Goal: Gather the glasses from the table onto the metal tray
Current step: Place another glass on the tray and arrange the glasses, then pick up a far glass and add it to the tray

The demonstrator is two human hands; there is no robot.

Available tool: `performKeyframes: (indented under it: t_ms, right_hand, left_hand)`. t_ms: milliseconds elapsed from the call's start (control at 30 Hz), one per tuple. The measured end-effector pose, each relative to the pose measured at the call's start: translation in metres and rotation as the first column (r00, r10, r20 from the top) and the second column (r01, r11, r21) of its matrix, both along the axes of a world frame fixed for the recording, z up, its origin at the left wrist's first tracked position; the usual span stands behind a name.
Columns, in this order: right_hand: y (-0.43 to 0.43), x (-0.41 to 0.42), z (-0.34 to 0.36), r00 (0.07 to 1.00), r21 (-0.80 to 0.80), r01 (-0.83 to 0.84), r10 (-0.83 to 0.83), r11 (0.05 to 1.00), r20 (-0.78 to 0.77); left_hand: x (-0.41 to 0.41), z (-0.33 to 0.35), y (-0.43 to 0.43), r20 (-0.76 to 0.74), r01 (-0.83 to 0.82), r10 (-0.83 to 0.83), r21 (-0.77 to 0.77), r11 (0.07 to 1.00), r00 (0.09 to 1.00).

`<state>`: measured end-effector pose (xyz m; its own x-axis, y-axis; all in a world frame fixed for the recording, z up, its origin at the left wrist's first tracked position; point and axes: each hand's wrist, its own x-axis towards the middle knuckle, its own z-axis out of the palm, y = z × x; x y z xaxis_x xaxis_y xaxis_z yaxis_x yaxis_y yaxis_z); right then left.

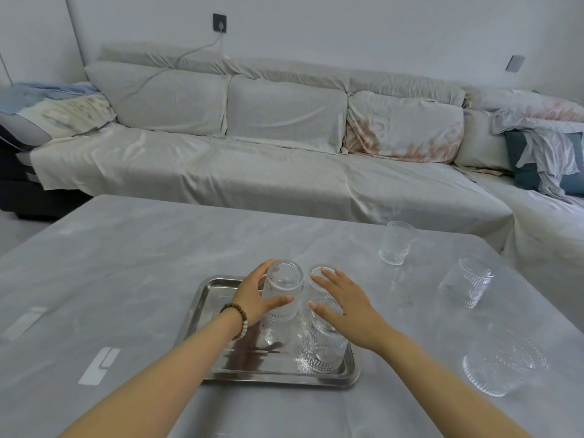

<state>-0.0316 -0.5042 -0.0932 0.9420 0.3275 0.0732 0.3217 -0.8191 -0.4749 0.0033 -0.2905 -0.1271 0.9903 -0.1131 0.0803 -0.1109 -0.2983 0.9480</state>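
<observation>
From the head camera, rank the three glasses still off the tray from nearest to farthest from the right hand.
From the right hand:
1. The glass toward the sofa, on the table beyond and right of the hand.
2. The middle glass, further right.
3. The wide glass at the near right.
The first two are fairly close to call.

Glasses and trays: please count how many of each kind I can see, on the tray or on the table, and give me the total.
Clear ribbed glasses on the metal tray: 3
Clear ribbed glasses on the grey table: 3
Rectangular metal trays: 1
Total: 7
</observation>
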Motion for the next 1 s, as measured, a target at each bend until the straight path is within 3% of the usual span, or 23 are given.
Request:
performKeyframes:
  t_ms: [400, 533, 767, 900, 1000]
  right_hand:
    - [0.002, -0.004, 0.004, 1.0, 0.03, 0.008, -0.008, 1.0, -0.015]
    - [-0.007, -0.004, 0.012, 0.996, 0.238, 0.045, -0.023, 0.97, -0.092]
    - [-0.077, 0.027, 0.036, 0.955, 0.506, 0.295, -0.265, 0.81, -0.133]
    - [-0.129, 0.064, 0.043, 0.875, 0.609, 0.478, -0.405, 0.633, -0.265]
    - [-0.156, 0.09, 0.043, 0.816, 0.623, 0.576, -0.417, 0.53, -0.4]
  left_hand:
    - [0.0, 0.004, 0.006, -0.059, 0.02, -0.017, 0.054, 0.998, 0.998]
    - [0.005, 0.02, 0.009, -0.062, 0.002, 0.003, 0.09, 0.996, 0.998]
    - [0.042, 0.074, -0.019, 0.024, 0.006, -0.009, 0.1, 0.995, 1.0]
    - [0.078, 0.085, -0.076, 0.012, 0.087, -0.089, 0.136, 0.987, 0.996]
    - [0.104, 0.086, -0.118, -0.053, 0.123, -0.116, 0.145, 0.982, 0.992]
